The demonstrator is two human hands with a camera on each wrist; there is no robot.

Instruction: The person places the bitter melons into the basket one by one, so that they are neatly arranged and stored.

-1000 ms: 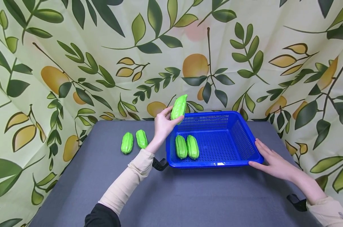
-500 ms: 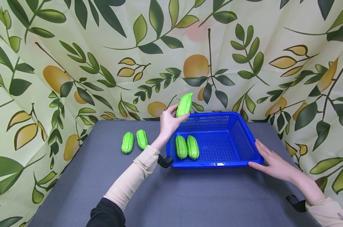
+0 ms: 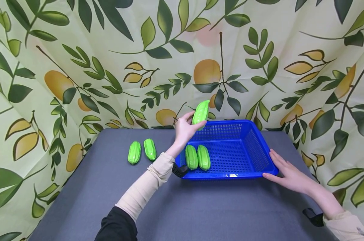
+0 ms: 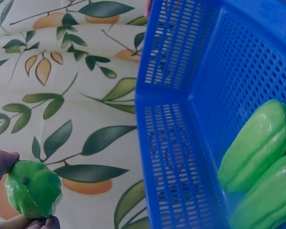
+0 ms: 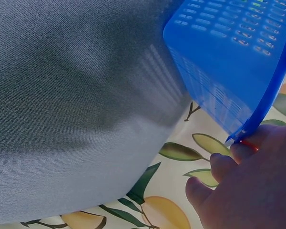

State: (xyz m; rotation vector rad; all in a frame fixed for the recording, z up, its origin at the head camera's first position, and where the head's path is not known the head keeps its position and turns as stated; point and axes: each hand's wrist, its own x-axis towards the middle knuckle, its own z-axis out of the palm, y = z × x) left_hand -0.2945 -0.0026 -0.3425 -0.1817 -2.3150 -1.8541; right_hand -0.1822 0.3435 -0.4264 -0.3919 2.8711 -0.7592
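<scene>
My left hand (image 3: 185, 129) holds a green ribbed bitter melon (image 3: 201, 112) between thumb and fingers, pointed end up, above the back left of a blue plastic basket (image 3: 230, 175). From the left wrist, the round end of this bitter melon (image 4: 32, 188) shows between the fingertips. Inside the basket, two bitter melons (image 3: 191, 157) lie side by side at the left. My right hand (image 3: 290, 172) grips the basket's front right corner, thumb on the front rim and fingers along the right side. In the right wrist view, fingers (image 5: 224, 167) meet the basket rim (image 5: 271, 102).
Left of the basket, two more bitter melons, one nearer the edge (image 3: 134, 152) and one closer to the basket (image 3: 150, 149), lie on the grey tabletop (image 3: 200, 214). A leaf-and-fruit patterned cloth (image 3: 169, 67) hangs behind. Black straps (image 3: 180, 170) sit at both wrists.
My left hand has carried the held bitter melon rightward, from the basket's back left corner to farther over its back rim. The right hand and basket stay in place.
</scene>
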